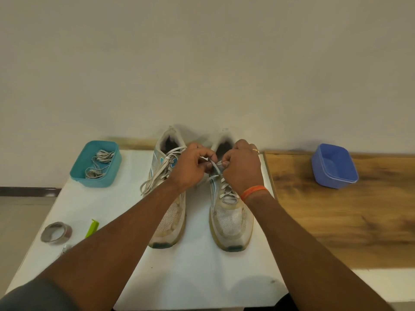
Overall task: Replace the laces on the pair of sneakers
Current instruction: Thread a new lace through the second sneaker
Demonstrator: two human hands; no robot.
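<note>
A white table (197, 277) fills the lower middle of the view, with a wooden counter (336, 216) touching its right side and a pale wall (202, 52) behind both. Two worn white sneakers stand side by side on the table, toes toward the person, heels near the wall. The left sneaker (169, 218) is laced, and its loose lace ends (152, 182) trail off its left side. The right sneaker (231, 218) is laced up its lower eyelets, and both hands meet over its upper eyelets. The left hand (190, 167) has curled fingers that pinch a white lace (214, 167) between thumb and forefinger. The right hand (242, 167), with a ring on one finger and an orange band (253, 191) at the wrist, is also curled, gripping the other strand of the same lace just beside the left. A teal tub (96, 164) sits at the table's far left corner and holds a bundle of grey old laces (98, 163). A blue tub (334, 167) sits well apart on the counter at the right. Near the table's left edge lie a roll of tape (56, 232) and, just beside it, a green tool (92, 227) partly hidden by the left forearm.
</note>
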